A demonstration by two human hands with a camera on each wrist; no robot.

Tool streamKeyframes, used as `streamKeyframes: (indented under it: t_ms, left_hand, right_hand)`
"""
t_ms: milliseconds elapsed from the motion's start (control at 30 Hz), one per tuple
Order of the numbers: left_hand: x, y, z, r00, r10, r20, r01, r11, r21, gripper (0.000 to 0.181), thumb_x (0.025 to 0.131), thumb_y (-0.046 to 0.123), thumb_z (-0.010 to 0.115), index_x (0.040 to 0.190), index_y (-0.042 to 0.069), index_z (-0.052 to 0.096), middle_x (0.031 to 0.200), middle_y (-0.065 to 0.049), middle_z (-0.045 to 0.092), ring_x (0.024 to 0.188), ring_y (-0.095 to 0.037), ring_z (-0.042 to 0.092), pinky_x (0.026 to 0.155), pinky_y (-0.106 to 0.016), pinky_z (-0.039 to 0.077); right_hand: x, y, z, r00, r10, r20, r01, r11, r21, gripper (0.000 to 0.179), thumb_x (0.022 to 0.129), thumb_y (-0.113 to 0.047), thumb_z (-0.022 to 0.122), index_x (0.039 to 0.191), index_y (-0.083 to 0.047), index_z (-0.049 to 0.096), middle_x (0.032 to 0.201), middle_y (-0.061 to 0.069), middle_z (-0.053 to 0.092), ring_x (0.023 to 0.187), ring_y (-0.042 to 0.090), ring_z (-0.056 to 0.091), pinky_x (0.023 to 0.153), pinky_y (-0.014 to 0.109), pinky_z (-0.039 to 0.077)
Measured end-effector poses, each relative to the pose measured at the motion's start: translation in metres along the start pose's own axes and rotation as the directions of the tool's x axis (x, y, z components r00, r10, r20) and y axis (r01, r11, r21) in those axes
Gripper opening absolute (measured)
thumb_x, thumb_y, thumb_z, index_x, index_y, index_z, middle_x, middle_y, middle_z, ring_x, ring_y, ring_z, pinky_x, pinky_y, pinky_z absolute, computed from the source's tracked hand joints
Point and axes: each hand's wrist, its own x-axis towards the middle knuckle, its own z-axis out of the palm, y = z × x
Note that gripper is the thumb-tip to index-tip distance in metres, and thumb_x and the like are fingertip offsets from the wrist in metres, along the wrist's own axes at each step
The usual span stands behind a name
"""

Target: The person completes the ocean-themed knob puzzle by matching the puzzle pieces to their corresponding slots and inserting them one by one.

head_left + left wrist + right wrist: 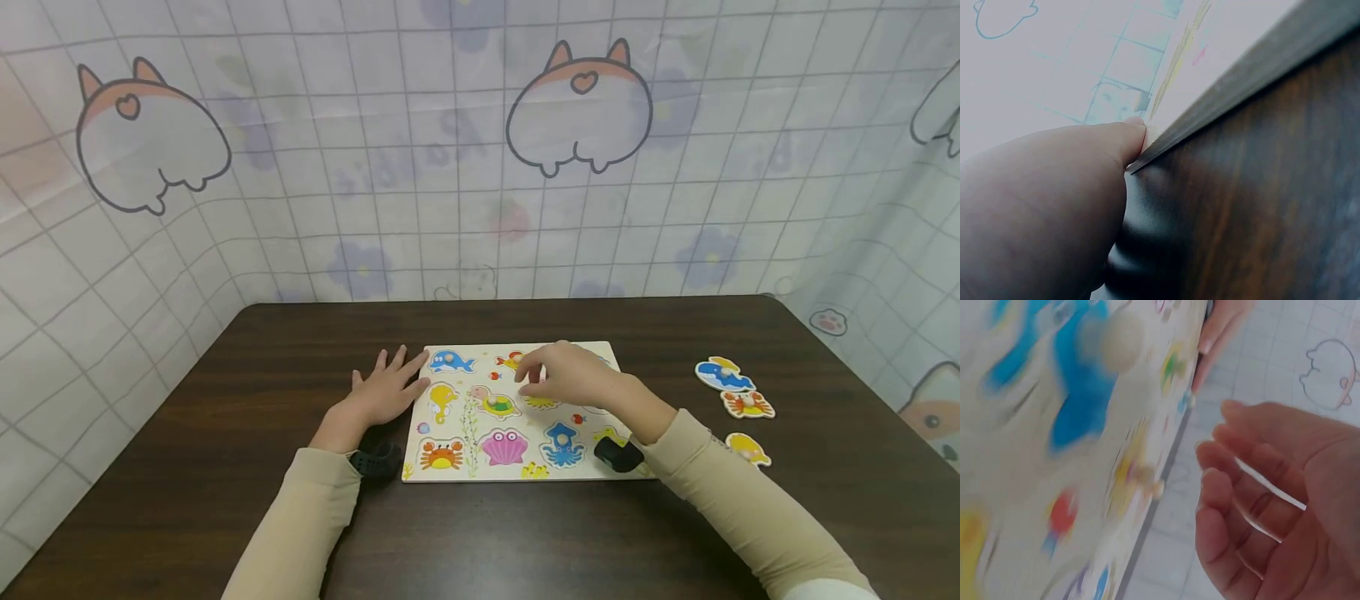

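A pale wooden puzzle board (525,429) with sea-animal pictures lies on the dark table. My left hand (378,393) rests flat at its left side, fingers spread, thumb touching the board's edge; the left wrist view shows the thumb (1125,140) at that edge. Over the board's right-centre hovers my right hand (573,375), fingers loosely bent, holding nothing. Below it are a turtle (498,408) and a blue octopus (562,450), each with a knob. A blue whale (450,362), a crab (442,455) and a pink shell (504,447) also show. The right forearm hides the board's right part.
Right of the board lie loose pieces: a blue-and-yellow one (723,375), an orange crab piece (747,406) and a yellow one (746,447) partly beside the right sleeve. A patterned curtain (450,225) hangs behind the table (315,325).
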Motion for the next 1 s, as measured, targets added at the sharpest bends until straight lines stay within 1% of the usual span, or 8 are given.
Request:
streamKeyframes:
  t_ms: [100,333,433,567,700,800,900,1000]
  left_hand:
    - [0.000,0.000,0.000,1.000,0.004,0.002,-0.004,1.000,-0.004,0.064,0.111,0.046,0.039,0.166,0.020,0.020,0.169,-0.022,0.006,0.153,-0.049,-0.002,0.109,-0.080,-0.002]
    - [0.000,-0.002,-0.001,1.000,0.004,-0.003,-0.004,1.000,0.005,0.064,0.111,0.045,0.039,0.166,0.020,0.020,0.169,-0.022,0.006,0.153,-0.049,-0.002,0.109,-0.080,-0.001]
    - [0.000,-0.002,0.000,1.000,0.004,0.000,-0.004,1.000,0.002,0.064,0.111,0.045,0.039,0.166,0.020,0.019,0.169,-0.022,0.006,0.153,-0.049,-0.002,0.110,-0.080,-0.002]
    - [-0.001,-0.003,0.001,1.000,0.001,0.001,-0.001,1.000,-0.003,0.064,0.111,0.046,0.039,0.166,0.021,0.019,0.169,-0.022,0.006,0.153,-0.049,-0.003,0.110,-0.080,-0.002]
    - [-0.001,-0.002,0.002,1.000,0.004,0.000,-0.004,1.000,-0.006,0.064,0.111,0.046,0.039,0.166,0.021,0.019,0.169,-0.022,0.006,0.153,-0.049,-0.002,0.109,-0.080,-0.002]
    - [-0.001,-0.001,0.002,1.000,0.008,0.001,-0.008,1.000,-0.005,0.064,0.111,0.046,0.038,0.166,0.021,0.019,0.169,-0.022,0.006,0.153,-0.050,-0.002,0.109,-0.080,-0.002]
    - [-0.001,-0.001,0.001,1.000,0.007,0.000,-0.007,1.000,-0.004,0.064,0.111,0.046,0.039,0.166,0.021,0.019,0.169,-0.023,0.006,0.153,-0.050,-0.002,0.109,-0.080,-0.002]
    - [-0.001,-0.001,0.000,1.000,0.006,-0.002,-0.006,1.000,-0.004,0.064,0.111,0.046,0.039,0.166,0.020,0.019,0.169,-0.023,0.006,0.153,-0.050,-0.002,0.109,-0.080,-0.002]
  right_hand:
    - [-0.012,0.013,-0.007,1.000,-0.014,-0.019,0.015,0.998,0.058,0.017,0.095,-0.018,0.076,0.108,-0.009,0.078,0.085,-0.004,0.067,0.068,0.013,0.056,0.061,0.028,0.048]
    - [-0.034,0.043,-0.016,0.999,-0.026,-0.032,0.030,0.992,0.121,0.019,0.096,-0.014,0.074,0.113,-0.008,0.077,0.091,-0.003,0.069,0.071,0.016,0.058,0.060,0.029,0.054]
    - [-0.043,0.054,-0.019,0.999,-0.024,-0.044,0.029,0.991,0.134,0.020,0.096,-0.013,0.074,0.114,-0.006,0.077,0.092,-0.004,0.070,0.071,0.016,0.056,0.060,0.029,0.052]
    - [-0.055,0.068,-0.024,0.995,-0.011,-0.097,0.028,0.984,0.176,0.020,0.095,-0.013,0.075,0.113,-0.004,0.077,0.094,-0.001,0.071,0.072,0.017,0.054,0.062,0.027,0.048]
    - [-0.067,0.084,-0.031,0.989,0.039,-0.141,-0.005,0.973,0.232,0.022,0.096,-0.014,0.074,0.113,-0.001,0.075,0.096,0.006,0.073,0.074,0.020,0.058,0.065,0.027,0.051]
    - [-0.077,0.096,-0.039,0.984,0.089,-0.152,-0.048,0.966,0.256,0.024,0.098,-0.014,0.071,0.116,0.001,0.074,0.099,0.010,0.073,0.076,0.023,0.062,0.069,0.032,0.056]
    - [-0.086,0.107,-0.047,0.978,0.134,-0.157,-0.089,0.960,0.265,0.025,0.100,-0.013,0.069,0.118,0.003,0.072,0.101,0.013,0.073,0.076,0.027,0.064,0.070,0.039,0.058]
    - [-0.094,0.118,-0.053,0.972,0.169,-0.162,-0.120,0.954,0.275,0.026,0.102,-0.014,0.066,0.120,0.004,0.070,0.103,0.015,0.073,0.076,0.028,0.065,0.069,0.039,0.058]
